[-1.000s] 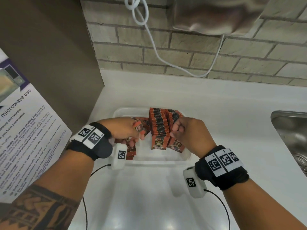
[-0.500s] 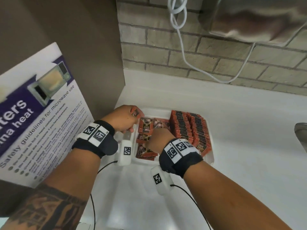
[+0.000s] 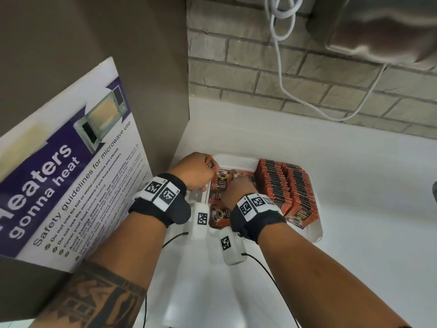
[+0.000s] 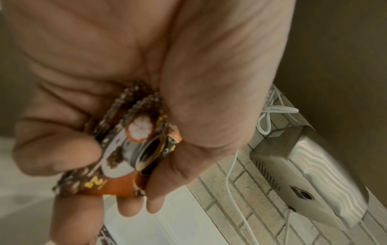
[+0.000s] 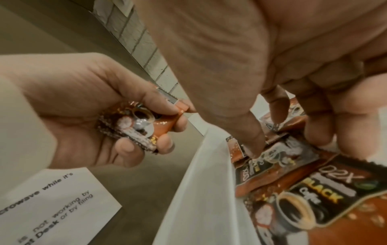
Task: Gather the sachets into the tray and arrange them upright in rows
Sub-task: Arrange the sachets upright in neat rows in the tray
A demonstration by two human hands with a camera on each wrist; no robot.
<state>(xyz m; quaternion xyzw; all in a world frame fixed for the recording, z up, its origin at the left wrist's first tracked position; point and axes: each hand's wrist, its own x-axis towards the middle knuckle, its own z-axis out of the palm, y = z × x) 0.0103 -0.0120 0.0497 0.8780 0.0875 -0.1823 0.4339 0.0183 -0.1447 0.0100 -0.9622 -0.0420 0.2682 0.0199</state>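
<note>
A white tray (image 3: 317, 233) sits on the counter in the corner. Two rows of upright orange sachets (image 3: 283, 188) fill its right half. Loose sachets (image 3: 220, 216) lie flat in its left half. My left hand (image 3: 196, 172) hovers over the tray's far left corner and grips a small bundle of sachets (image 4: 136, 149) between thumb and curled fingers. My right hand (image 3: 236, 189) reaches down into the loose pile. Its thumb (image 5: 254, 145) presses a flat sachet (image 5: 278, 159) while the fingers curl down on its far side.
A microwave safety poster (image 3: 71, 174) hangs on the brown wall close at the left. Behind the tray is a brick wall with a white cable (image 3: 283, 86) and a steel dispenser (image 3: 378, 27). White counter (image 3: 366, 197) stretches right to a sink edge (image 3: 434, 190).
My right hand left the upright rows and moved left onto the loose pile. My left hand rose toward the tray's far left corner, still holding its bundle. The view swung left.
</note>
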